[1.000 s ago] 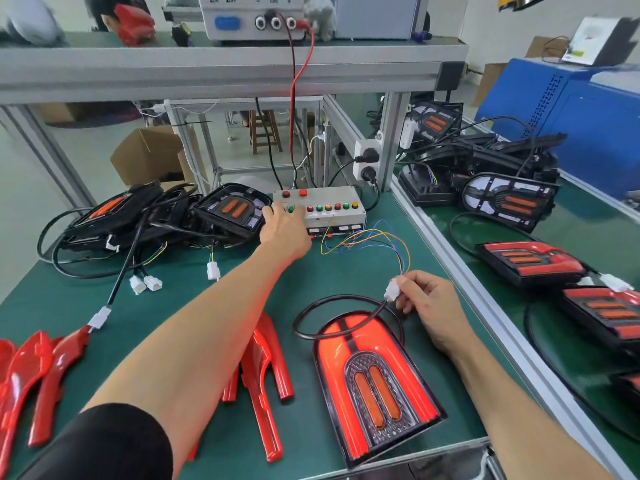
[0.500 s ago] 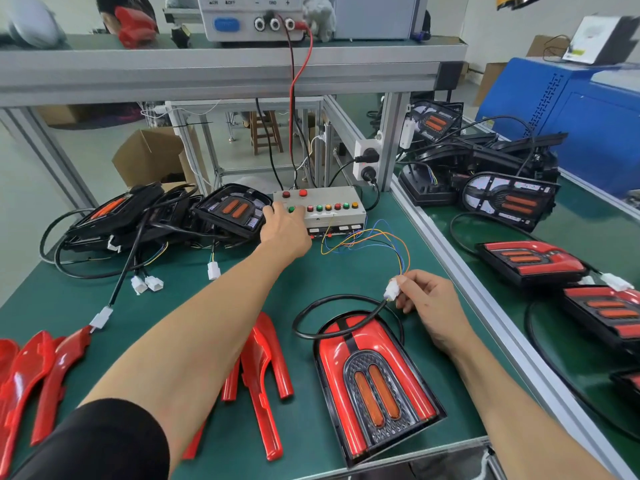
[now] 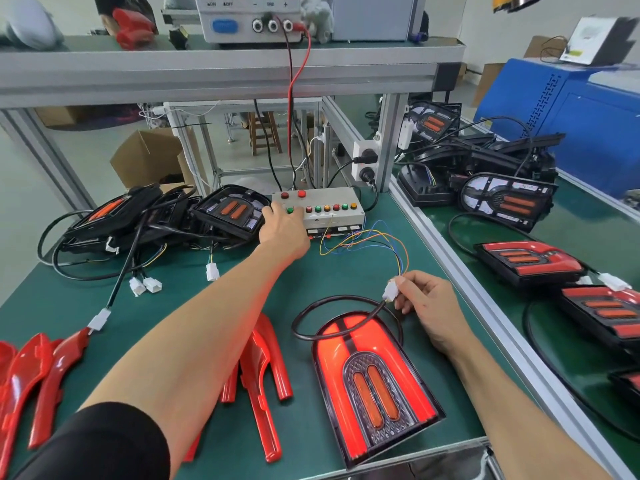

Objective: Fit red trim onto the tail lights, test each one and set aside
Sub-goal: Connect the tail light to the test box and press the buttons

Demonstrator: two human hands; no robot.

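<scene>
Your left hand (image 3: 282, 227) rests at the left end of the switch box (image 3: 325, 207), fingers bent down onto its buttons; which button they press is hidden under the hand. It sits where it sat half a second ago. Your right hand (image 3: 427, 306) pinches the white plug (image 3: 390, 291) between thumb and fingertips, the other fingers curled beneath, and it too has not shifted. Coloured wires (image 3: 367, 239) run from the plug back to the near edge of the box.

The change is in the tail light (image 3: 374, 386) lying flat on the green bench (image 3: 207, 306) just near your right hand. Its red trim, dull half a second ago, now glows bright red round the arch and down both sides, as it did a second ago. The two orange strips in the middle show no such glow. The light's black cable (image 3: 332, 301) loops from its far end up to the plug, same as before.

Loose red trim pieces (image 3: 266, 382) lie just left of the light, partly under your left forearm, with more (image 3: 31, 375) at the near left edge. Untrimmed lights (image 3: 152, 220) with their cables are heaped far left, beside the box. On the bench to the right, finished lights (image 3: 530, 259) with red trim lie in a row, well apart from the one under test, and bare black ones (image 3: 507, 200) are piled beyond them. The power supply (image 3: 249, 19) stands on the shelf above, its red lead dropping toward the box.
</scene>
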